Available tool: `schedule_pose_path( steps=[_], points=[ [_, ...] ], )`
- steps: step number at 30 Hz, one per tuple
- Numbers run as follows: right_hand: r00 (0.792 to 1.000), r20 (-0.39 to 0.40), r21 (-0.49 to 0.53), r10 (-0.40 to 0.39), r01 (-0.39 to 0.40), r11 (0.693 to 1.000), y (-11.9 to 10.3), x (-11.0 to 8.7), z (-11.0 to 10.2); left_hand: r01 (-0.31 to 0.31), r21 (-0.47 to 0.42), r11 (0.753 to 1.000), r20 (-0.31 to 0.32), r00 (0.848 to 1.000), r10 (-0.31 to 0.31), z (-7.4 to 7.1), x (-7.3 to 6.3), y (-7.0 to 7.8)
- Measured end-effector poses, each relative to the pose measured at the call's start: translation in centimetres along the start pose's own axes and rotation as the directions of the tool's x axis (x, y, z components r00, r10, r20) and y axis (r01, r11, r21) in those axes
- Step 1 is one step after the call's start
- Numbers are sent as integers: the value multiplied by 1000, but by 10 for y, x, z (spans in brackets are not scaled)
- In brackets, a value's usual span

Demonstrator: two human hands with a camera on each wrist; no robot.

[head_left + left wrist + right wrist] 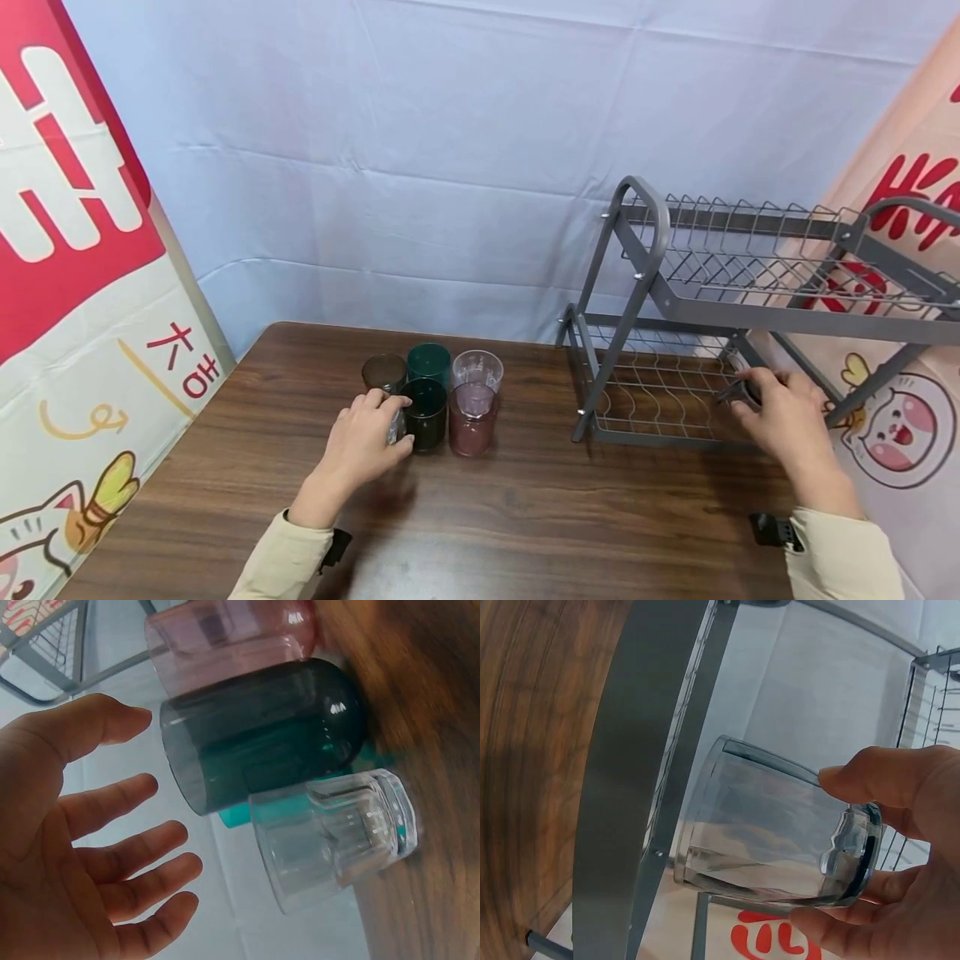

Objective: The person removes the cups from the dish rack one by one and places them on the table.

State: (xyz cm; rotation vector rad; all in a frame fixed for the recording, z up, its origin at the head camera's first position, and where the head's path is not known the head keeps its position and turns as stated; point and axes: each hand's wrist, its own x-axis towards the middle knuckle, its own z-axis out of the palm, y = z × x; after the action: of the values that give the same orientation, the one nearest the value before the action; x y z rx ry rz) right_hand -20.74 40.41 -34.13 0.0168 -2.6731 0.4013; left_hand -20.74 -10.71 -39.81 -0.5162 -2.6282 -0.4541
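Note:
My left hand point(363, 437) is beside a cluster of drinking glasses, its fingers loosely spread and holding nothing. Nearest to it are a dark green glass point(255, 735) and a clear thick-based glass point(337, 840). A pink glass point(472, 433) stands to the right of the dark one. Behind these are a brown glass point(382, 371), a teal glass point(429, 358) and another clear glass point(480, 365). My right hand point(787, 412) grips a clear glass point(772, 825) by its thick base, mouth downward, over the lower tier of the grey dish rack point(637, 292).
The rack's upper wire tier point(750, 258) hangs over the right hand, and its side posts stand close by. A pale cloth point(450, 183) backs the brown wooden table point(510, 525). Printed banners hang at the left point(82, 208) and right.

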Motion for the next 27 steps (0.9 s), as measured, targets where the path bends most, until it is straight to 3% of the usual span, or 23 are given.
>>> schedule_pose_path(
  steps=[11,27],
  points=[
    [999,31,2,-16,15,1000,-21,-6,0,-103,37,994,-56,993,105,2,0,17],
    [996,16,27,-85,84,996,-48,-18,0,-162,19,987,-30,986,163,11,5,42]
  ],
)
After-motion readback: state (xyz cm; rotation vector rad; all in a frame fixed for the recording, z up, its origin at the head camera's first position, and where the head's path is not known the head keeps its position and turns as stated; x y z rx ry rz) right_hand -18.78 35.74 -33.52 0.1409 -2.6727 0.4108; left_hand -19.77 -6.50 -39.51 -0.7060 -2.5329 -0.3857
